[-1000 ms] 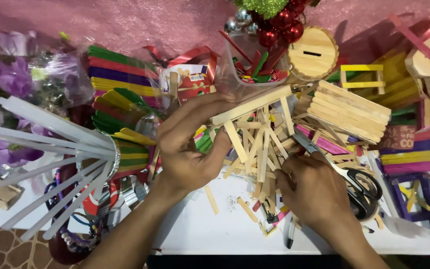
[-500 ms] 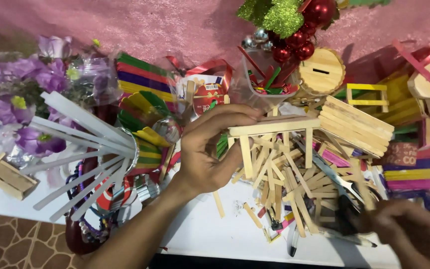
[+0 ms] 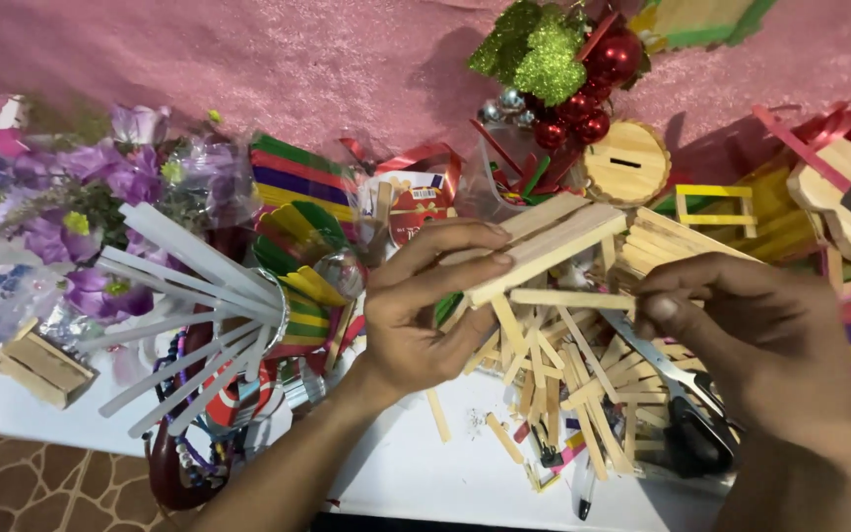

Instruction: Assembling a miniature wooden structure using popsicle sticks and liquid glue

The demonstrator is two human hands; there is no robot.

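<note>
Judged partly done: several plain sticks already joined side by side into a flat slab of sticks [image 3: 554,241], with nothing yet standing on it. Plenty seemingly left, going by the loose stick pile [image 3: 563,384] that lay uncut and unglued just below and between both hands.

Gripped that slab of sticks in the left hand [image 3: 416,315], fingers closed over its near end from above and thumb pressed up from beneath, so clamped firmly rather than spread. Kept it raised and slanted, its far end pointing up and away from the palm toward a round wooden box [image 3: 627,163].

Curled the right hand [image 3: 760,345] with fingers bunched together, thumb tip right at the end of a single stick [image 3: 568,299] lying level beneath the slab. Could not tell whether actually pinched or only touched.

Lay just under the right palm: scissors [image 3: 687,414], half buried in the pile. Well off beyond the left wrist: a fan of white sticks [image 3: 179,296]. Beneath both wrists: a white table [image 3: 445,483].
</note>
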